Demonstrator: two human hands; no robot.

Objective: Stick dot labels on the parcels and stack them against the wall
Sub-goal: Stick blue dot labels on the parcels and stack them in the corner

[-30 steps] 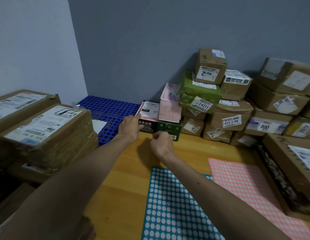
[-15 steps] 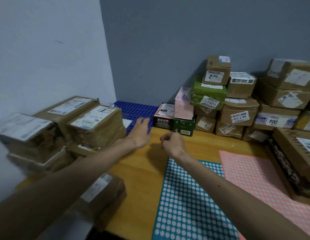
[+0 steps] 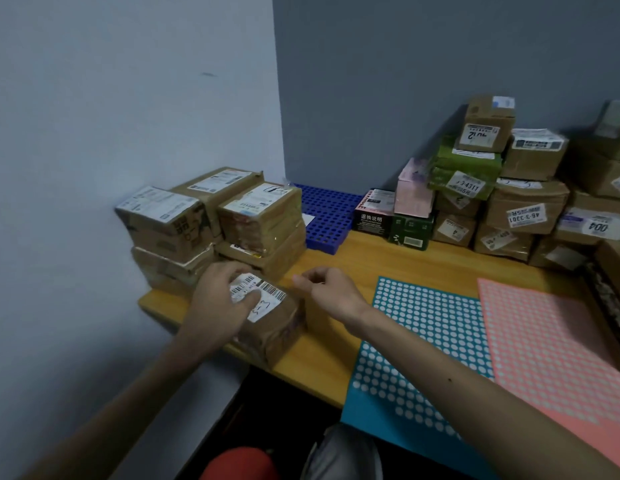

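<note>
The left hand [image 3: 220, 303] holds a brown parcel [image 3: 277, 323] at the near left edge of the tabletop [image 3: 336, 265]. Its curled fingers hide part of the barcode label [image 3: 270, 294]. The right hand [image 3: 331, 292] hovers just beside the parcel with its fingers curled. Whether it pinches a dot is too small to tell. The teal sheet [image 3: 422, 323] and the pink sheet [image 3: 550, 341] are cut off by the frame.

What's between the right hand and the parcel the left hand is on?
Nothing visible. The right hand hangs just right of the parcel, apart from it, over bare table. The left hand grips the parcel from above and covers part of its shipping label; the label's right part lies free.
</note>
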